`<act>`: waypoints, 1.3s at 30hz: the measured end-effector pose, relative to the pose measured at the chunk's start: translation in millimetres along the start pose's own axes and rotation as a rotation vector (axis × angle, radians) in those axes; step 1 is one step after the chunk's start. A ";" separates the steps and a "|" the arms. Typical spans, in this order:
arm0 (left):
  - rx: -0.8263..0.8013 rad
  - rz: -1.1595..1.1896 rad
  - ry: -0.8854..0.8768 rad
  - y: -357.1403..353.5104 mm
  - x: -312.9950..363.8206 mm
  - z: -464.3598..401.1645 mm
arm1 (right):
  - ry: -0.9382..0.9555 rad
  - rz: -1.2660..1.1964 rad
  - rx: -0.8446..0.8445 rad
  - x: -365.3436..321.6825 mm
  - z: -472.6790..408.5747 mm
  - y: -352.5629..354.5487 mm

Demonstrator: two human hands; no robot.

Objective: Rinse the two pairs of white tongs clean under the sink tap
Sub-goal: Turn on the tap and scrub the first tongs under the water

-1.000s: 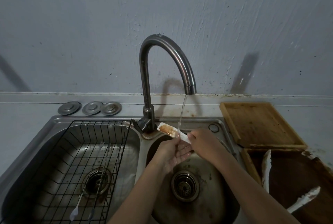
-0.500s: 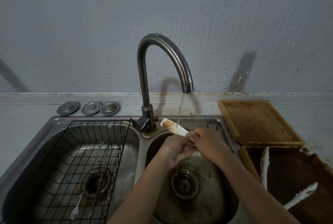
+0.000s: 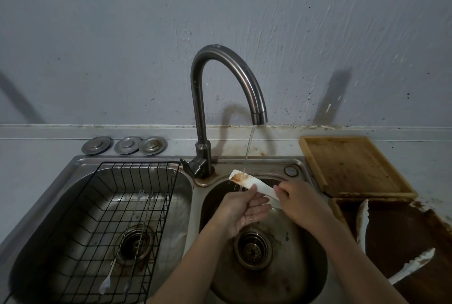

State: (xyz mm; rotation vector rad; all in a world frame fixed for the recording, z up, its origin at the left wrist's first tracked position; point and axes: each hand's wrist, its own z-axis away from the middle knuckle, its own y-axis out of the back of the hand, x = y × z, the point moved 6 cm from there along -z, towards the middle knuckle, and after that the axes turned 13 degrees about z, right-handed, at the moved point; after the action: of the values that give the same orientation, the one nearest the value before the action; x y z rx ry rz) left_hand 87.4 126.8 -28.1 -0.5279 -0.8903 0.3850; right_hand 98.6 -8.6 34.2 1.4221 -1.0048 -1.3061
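Observation:
A white pair of tongs (image 3: 252, 182) with brown sauce on its tip is held over the right sink basin (image 3: 305, 254). Water runs from the curved steel tap (image 3: 227, 66) onto the stained tip. My right hand (image 3: 297, 199) grips the tongs at their near end. My left hand (image 3: 241, 208) is just below them, palm up and wet, its thumb against the tongs. A second white pair of tongs (image 3: 362, 220), also soiled, lies open on the dark brown tray (image 3: 401, 230) at the right.
A black wire rack (image 3: 102, 230) sits in the left basin with thin forks (image 3: 137, 208) on it. Three metal sink plugs (image 3: 127, 145) lie behind it. A wooden tray (image 3: 352, 164) sits right of the sink.
The tongs' stained tip has shifted slightly right, so the water now lands on it. My left hand has opened under the tongs.

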 end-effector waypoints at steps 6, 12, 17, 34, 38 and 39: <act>0.128 0.107 -0.051 2.1 -0.9 4.0 | 0.062 0.074 0.076 2.5 9.9 -0.6; 0.211 0.184 -0.042 16.2 -2.0 7.2 | 0.074 0.062 0.024 15.4 15.0 -10.2; 0.220 0.166 -0.044 18.9 -1.6 12.4 | 0.093 0.050 0.056 10.8 16.1 -5.6; 0.269 -0.312 -0.332 33.2 28.0 5.5 | 0.128 0.166 0.021 -5.9 19.3 -8.4; 0.338 -0.386 -0.370 39.2 37.2 4.6 | 0.124 0.157 0.022 -9.5 19.7 -9.7; 0.299 -0.386 -0.348 34.2 35.3 3.9 | 0.117 0.151 0.033 -11.7 19.3 -10.2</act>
State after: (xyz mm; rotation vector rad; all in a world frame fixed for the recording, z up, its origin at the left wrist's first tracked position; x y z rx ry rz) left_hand 101.2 173.9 -23.7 -0.0050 -1.2179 0.2521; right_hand 78.1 3.1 27.0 1.4022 -1.0385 -1.0888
